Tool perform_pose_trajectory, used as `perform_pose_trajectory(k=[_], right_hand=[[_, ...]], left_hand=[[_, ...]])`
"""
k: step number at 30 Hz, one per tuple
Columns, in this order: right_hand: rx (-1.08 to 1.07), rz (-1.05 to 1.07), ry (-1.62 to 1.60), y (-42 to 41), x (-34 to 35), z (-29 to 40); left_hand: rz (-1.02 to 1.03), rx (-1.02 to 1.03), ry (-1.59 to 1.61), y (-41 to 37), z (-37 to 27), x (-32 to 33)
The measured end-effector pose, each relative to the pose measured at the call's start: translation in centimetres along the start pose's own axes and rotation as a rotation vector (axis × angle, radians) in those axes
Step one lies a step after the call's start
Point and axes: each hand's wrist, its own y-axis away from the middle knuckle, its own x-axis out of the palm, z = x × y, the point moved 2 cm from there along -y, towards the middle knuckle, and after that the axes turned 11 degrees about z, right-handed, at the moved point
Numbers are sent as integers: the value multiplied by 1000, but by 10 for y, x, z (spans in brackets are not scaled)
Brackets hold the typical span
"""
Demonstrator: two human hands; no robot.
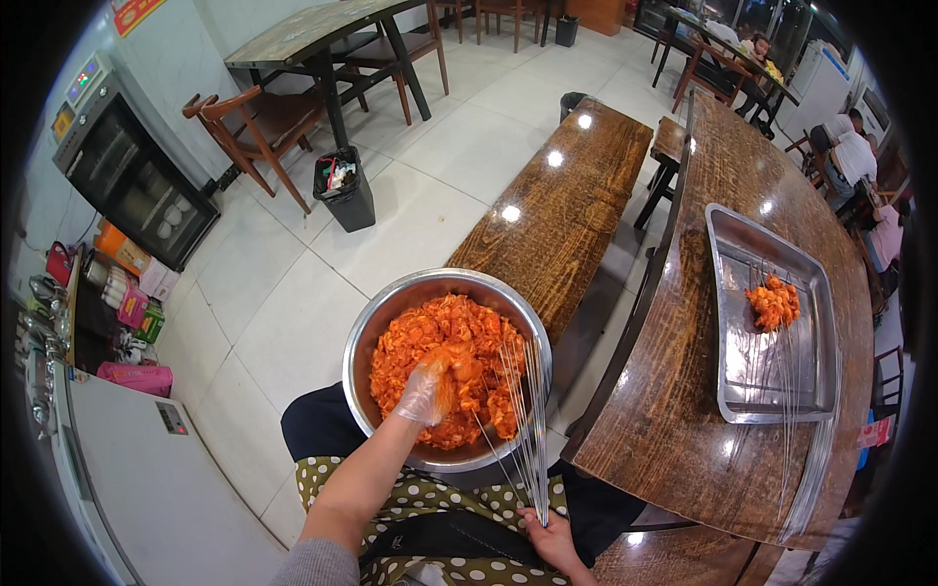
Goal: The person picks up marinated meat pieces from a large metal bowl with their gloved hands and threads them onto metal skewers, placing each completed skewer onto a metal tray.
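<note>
My left hand (pixel 432 388), in a clear plastic glove smeared orange, reaches into a steel bowl (pixel 353 366) of red-orange marinated meat pieces (pixel 432 322). Its fingertips blend into the meat, so their grip is hidden. The bowl rests at my lap, against the end of a wooden bench. Bare, my right hand (pixel 549 538) grips a bundle of thin metal skewers (pixel 538 454) by their lower ends, just outside the near right rim. Their upper parts slant over the bowl, with meat around some of them. One skewer (pixel 492 447) splits off toward my left hand.
On the wooden table (pixel 659 410) at right, a steel tray (pixel 755 388) holds meat-loaded skewers (pixel 773 304); bare skewers (pixel 813 469) lie beside it. The wooden bench (pixel 549 212) extends ahead. A black bin (pixel 344 190), a white freezer (pixel 161 505) and seated people (pixel 850 157) are farther off.
</note>
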Motion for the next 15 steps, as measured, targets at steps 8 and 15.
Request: perform_pose_trajectory(k=[8,15], right_hand=[[-7,4,-11,1,0,1],[-13,-9,32,1,0,-3]], left_hand=[[-55,122,97,-9,15,-4],[-112,-69,120,-7,15,6]])
